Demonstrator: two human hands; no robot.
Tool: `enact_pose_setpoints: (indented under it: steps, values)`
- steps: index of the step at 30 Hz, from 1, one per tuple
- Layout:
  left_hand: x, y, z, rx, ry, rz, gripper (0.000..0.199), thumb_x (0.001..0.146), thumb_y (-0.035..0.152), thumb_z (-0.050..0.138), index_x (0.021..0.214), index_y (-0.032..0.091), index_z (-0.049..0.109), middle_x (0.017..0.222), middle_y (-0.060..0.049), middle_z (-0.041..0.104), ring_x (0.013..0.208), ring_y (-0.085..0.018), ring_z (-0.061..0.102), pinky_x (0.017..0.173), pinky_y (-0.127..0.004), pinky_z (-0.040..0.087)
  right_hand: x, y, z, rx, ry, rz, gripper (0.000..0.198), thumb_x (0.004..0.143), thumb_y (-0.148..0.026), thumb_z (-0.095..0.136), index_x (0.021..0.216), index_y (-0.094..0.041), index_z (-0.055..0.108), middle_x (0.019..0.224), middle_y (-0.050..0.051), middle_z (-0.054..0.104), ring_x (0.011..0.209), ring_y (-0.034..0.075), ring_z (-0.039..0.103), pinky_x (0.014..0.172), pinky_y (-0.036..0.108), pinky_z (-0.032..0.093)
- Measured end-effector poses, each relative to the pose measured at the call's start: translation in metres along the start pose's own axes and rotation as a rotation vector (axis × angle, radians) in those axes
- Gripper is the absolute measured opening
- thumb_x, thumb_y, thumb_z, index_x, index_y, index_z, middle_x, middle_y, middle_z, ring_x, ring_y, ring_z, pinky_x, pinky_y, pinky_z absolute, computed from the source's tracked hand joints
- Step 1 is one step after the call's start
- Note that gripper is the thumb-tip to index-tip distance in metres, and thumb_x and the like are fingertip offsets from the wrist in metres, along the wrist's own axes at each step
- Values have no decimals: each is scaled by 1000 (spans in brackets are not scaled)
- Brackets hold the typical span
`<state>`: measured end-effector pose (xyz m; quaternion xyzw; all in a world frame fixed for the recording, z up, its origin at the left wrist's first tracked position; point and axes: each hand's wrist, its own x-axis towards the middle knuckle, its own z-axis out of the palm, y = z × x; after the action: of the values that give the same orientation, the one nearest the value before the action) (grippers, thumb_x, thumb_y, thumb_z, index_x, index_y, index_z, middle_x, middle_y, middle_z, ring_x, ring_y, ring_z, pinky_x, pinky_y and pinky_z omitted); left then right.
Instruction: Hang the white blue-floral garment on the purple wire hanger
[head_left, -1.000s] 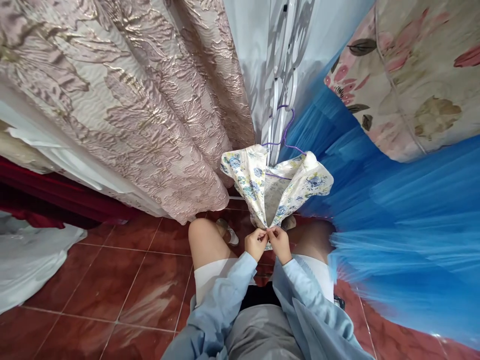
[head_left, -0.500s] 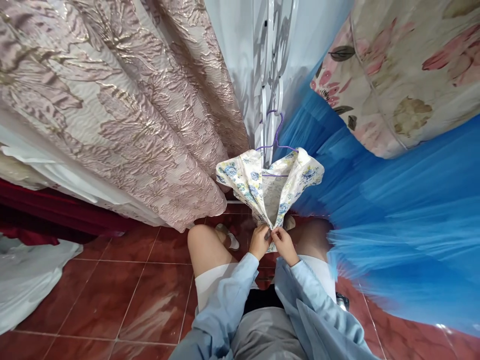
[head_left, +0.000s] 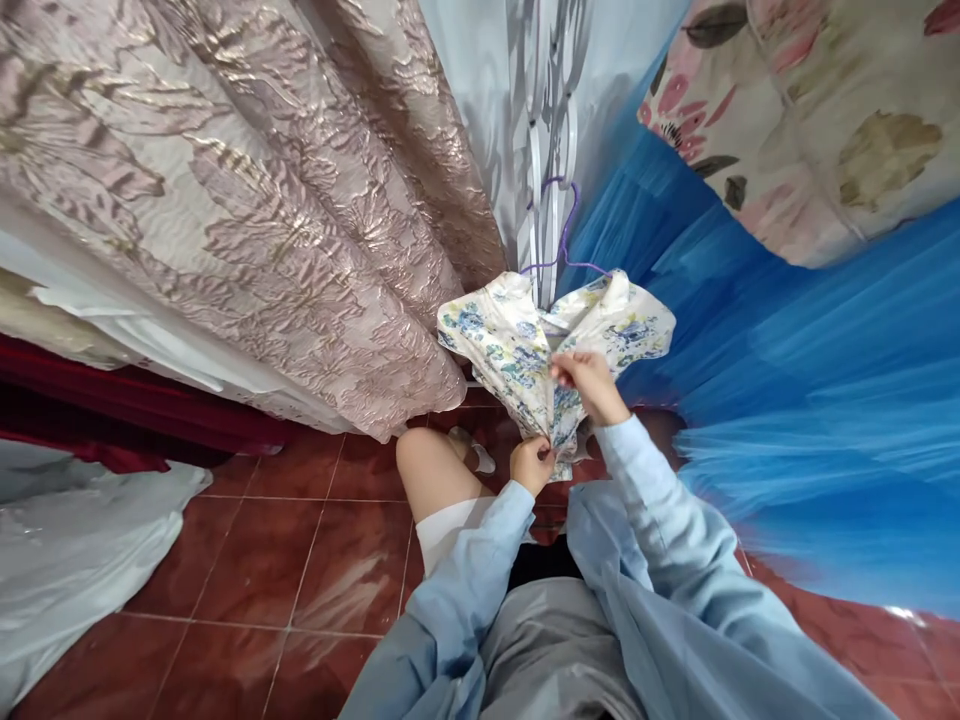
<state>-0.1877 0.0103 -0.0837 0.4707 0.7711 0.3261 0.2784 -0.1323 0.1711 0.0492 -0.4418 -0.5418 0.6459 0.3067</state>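
Note:
A small white dress (head_left: 517,350) with blue and yellow flowers hangs in front of me on a purple wire hanger (head_left: 574,215). Its lower part is partly hidden by my hands. My left hand (head_left: 531,463) is closed, pinching the dress low on the front seam. Higher up, near the neckline, my right hand (head_left: 589,382) is closed in a pinch at the top of the front opening. The zipper pull there is too small to make out. Below the right hand the two front edges lie together; above it the collar stays apart in a V.
A white metal rack (head_left: 551,120) holds the hanger. Pink brocade cloth (head_left: 322,230) hangs at left, with blue tulle (head_left: 810,420) and a floral cloth (head_left: 832,150) at right. Clear plastic (head_left: 82,560) lies at left above the red tile floor (head_left: 255,560).
My right hand has slid up the dress front from beside my left hand, and the V-shaped opening has closed along that path. My left hand stays low on the dress.

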Motion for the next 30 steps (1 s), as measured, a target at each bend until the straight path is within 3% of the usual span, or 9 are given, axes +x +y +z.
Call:
enact_pose_setpoints:
  steps: [6,11,15,18,21,24,25,27,30]
  values:
    - [3,6,3,-4,2,-20,20,85,33,69,69,20,64,71,-1,69,69,-15,61,68,-26,41,46,-58,16,106,75,-237,21,81,-24,68,64,-15,60,58,1,64,44,7,42,41,20,31]
    - [0,7,13,-22,-54,-15,16,85,32,68,75,20,68,72,-2,70,67,-17,61,66,-27,40,71,-82,17,84,51,-361,26,91,-32,65,72,-14,61,68,1,64,53,7,54,47,19,39]
    - [-4,-2,18,-47,-62,-77,18,85,31,69,72,19,66,68,0,67,64,-15,59,64,-25,41,66,-89,16,61,14,-414,28,92,-35,66,73,-15,60,66,0,63,52,6,54,46,17,38]
    - [3,-5,8,-150,-12,-40,15,84,30,71,76,19,65,71,0,66,68,-15,61,68,-25,45,46,-87,13,43,6,-405,25,92,-30,67,73,-16,60,63,-1,62,50,7,53,45,18,39]
    - [28,15,-30,-308,226,157,17,85,30,72,98,19,66,94,-5,71,80,-16,65,80,-29,52,26,-84,7,24,-14,-369,21,93,-26,65,75,-17,61,62,-1,62,49,7,51,46,20,40]
    - [68,63,-94,-335,559,473,27,97,36,60,118,19,64,121,-12,65,105,-21,64,91,-34,52,15,-83,4,7,-23,-369,20,94,-27,64,77,-17,62,62,-1,62,48,7,51,47,20,40]
    - [84,81,-116,-327,573,560,29,100,38,57,121,20,63,128,-13,62,115,-23,61,94,-35,52,14,-84,3,1,-24,-377,20,94,-28,64,78,-17,62,62,-1,62,49,7,52,48,20,41]
    - [115,114,-155,-282,480,666,27,101,43,56,117,23,64,129,-11,61,123,-24,58,98,-36,50,13,-85,3,-8,-25,-395,20,95,-29,64,79,-17,61,62,-2,61,51,8,53,49,20,42]
    - [151,142,-188,-144,273,776,32,99,50,58,99,19,66,107,-7,65,113,-26,63,101,-42,50,16,-88,2,-16,-19,-419,20,93,-30,66,78,-18,60,61,-2,60,48,8,51,48,21,41]
